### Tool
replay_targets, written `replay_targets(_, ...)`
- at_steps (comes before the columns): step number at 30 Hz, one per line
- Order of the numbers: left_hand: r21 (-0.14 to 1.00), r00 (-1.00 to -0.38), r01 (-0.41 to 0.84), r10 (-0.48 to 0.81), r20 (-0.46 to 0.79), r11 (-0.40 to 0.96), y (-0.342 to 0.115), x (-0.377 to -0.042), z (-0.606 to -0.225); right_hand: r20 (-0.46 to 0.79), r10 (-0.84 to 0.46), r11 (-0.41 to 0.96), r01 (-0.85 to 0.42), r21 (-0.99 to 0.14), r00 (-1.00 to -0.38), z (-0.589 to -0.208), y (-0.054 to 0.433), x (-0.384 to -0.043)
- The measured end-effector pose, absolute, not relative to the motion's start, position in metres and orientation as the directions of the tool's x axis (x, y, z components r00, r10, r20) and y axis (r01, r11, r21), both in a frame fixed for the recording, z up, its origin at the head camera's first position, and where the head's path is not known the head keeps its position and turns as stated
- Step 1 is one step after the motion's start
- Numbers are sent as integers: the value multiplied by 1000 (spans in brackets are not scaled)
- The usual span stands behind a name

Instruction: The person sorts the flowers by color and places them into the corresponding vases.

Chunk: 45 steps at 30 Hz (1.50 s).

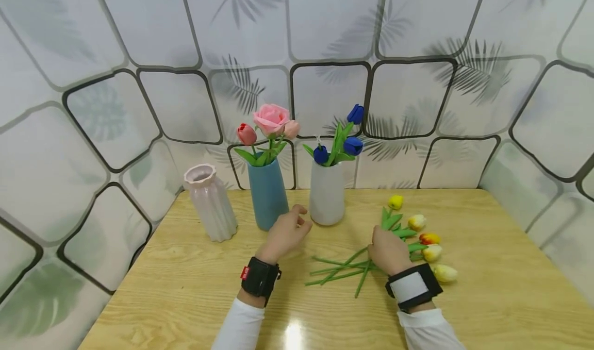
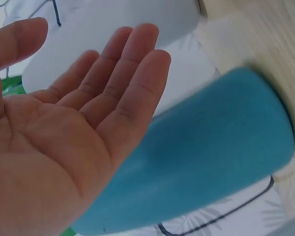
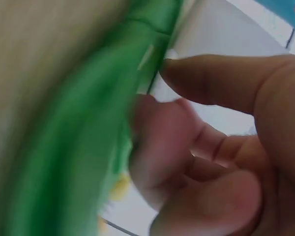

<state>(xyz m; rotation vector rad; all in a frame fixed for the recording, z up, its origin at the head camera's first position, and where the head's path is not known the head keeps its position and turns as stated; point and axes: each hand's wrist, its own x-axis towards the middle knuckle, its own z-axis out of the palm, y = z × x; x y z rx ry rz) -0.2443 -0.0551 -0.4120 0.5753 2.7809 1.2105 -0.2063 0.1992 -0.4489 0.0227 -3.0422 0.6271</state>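
Note:
My left hand [image 1: 286, 232] hovers in front of the blue vase [image 1: 267, 195], palm and loosely bent fingers bare in the left wrist view. Beside it stands a white vase [image 1: 327, 195] with blue tulips [image 1: 353, 146]. Pink flowers [image 1: 271, 119] stand in the blue vase. My right hand [image 1: 389, 249] is over a bunch of tulips lying on the table, their green stems [image 1: 341, 272] pointing left. In the right wrist view its thumb and curled fingers are at a green stem [image 3: 155, 29]; blur hides whether they pinch it. Yellow and white tulip heads [image 1: 417, 222] lie to its right.
An empty pale pink ribbed vase [image 1: 212, 205] stands at the left on the wooden table [image 1: 185, 298]. A patterned curtain-like backdrop [image 1: 329, 25] encloses the back and both sides.

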Motion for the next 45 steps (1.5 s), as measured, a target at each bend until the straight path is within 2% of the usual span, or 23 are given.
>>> replay_targets(7,706,-944,284,316,90,648,-75,-241,-411,-8,55,854,51,-518,-998,-459,211,-214)
replay_targets(12,707,-958,241,281,62,665,-96,-238,-413,-28,99,863,100,-496,-995,-460,219,-215)
replay_targets(17,695,-969,207,241,50,689,-116,-236,-415,-74,82,849,108,-518,-994,-463,226,-218)
replay_targets(22,691,-977,174,209,34,702,-128,-235,-413,-121,42,739,112,-664,-992,-466,235,-221)
replay_targets(25,679,-979,170,200,35,714,-131,-235,-411,-156,19,625,134,-769,-988,-467,241,-221)
replay_targets(27,664,-978,177,206,35,727,-131,-235,-411,-176,-17,499,144,-854,-984,-468,244,-220)
replay_targets(31,641,-975,189,218,34,744,-131,-234,-412,-202,-153,109,187,-976,-967,-468,243,-219)
replay_targets(34,649,-974,191,223,33,737,-133,-234,-413,-178,-280,-198,238,-951,-943,-465,233,-218)
replay_targets(37,653,-974,193,224,36,732,-135,-234,-414,-107,-380,-408,271,-872,-919,-462,221,-217)
replay_targets(40,662,-975,190,217,42,725,-138,-235,-414,-48,-425,-508,282,-814,-904,-461,209,-215)
replay_targets(45,677,-988,141,143,53,723,-147,-237,-409,-42,-398,-563,280,-778,-916,-460,192,-212)
